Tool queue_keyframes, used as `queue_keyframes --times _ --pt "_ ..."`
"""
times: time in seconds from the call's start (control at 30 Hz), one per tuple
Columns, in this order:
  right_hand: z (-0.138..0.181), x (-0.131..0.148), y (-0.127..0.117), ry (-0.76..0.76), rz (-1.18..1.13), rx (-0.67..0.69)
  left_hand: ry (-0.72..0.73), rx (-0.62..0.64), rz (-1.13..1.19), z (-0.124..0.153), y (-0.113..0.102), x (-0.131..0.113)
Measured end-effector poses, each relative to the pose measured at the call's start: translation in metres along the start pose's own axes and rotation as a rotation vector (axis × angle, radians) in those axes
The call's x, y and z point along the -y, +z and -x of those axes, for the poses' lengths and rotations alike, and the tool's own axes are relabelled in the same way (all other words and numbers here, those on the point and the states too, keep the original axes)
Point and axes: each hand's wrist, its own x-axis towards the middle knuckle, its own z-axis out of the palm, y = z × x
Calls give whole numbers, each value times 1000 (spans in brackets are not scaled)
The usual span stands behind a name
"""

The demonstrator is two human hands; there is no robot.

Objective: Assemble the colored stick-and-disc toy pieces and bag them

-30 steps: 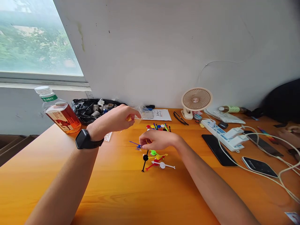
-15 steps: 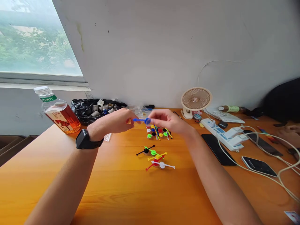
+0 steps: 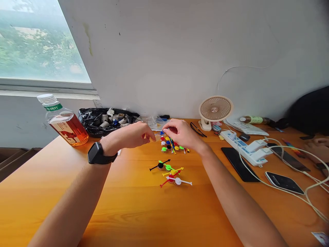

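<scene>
My left hand (image 3: 135, 136), with a black watch on the wrist, and my right hand (image 3: 180, 133) meet above the orange table (image 3: 128, 206), fingertips almost touching. Between them is a small blue disc on a thin blue stick (image 3: 159, 133). My right fingers pinch the disc end and my left fingers are closed at the stick end. Just below my right hand lies a pile of loose coloured discs and sticks (image 3: 172, 145). Nearer to me lie several assembled disc-and-stick pieces (image 3: 170, 173) in black, green, yellow, red and white.
A bottle of amber drink (image 3: 64, 123) and a black bag of small parts (image 3: 102, 120) stand at the left. A small fan (image 3: 215, 110), glasses (image 3: 197, 129), a power strip (image 3: 246, 147) with cables and phones (image 3: 284, 182) lie right. Another person's hand (image 3: 317, 148) is at the far right.
My right hand picked the blue piece up from the table and carried it to my left hand. Both hands have since dropped slightly toward the loose pile. The black spinner now lies turned.
</scene>
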Motion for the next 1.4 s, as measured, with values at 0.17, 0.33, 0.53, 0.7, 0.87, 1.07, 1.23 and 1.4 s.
queue_keyframes --times 0.17,0.33,0.53,0.7,0.87,1.07,1.23,1.4 --pt "1 9 -2 -41 45 -24 29 -9 -34 0 -1 -9" --pt "2 14 -12 -34 23 -74 15 -4 -65 -1 0 -11" --pt "0 16 -15 65 -106 -51 16 -2 -28 -3 7 -4" --pt "-1 13 -13 187 -269 15 12 -45 -33 -2 7 -3" --pt "-1 16 -9 210 -291 49 25 -46 -71 -2 6 -5" --pt "-1 18 5 111 -4 -32 17 -71 -99 -1 5 -10" --pt "-2 11 17 109 94 -68 23 -110 -123 -1 1 -15" --pt "-3 3 20 129 40 -25 35 -131 -92 -2 1 -16"
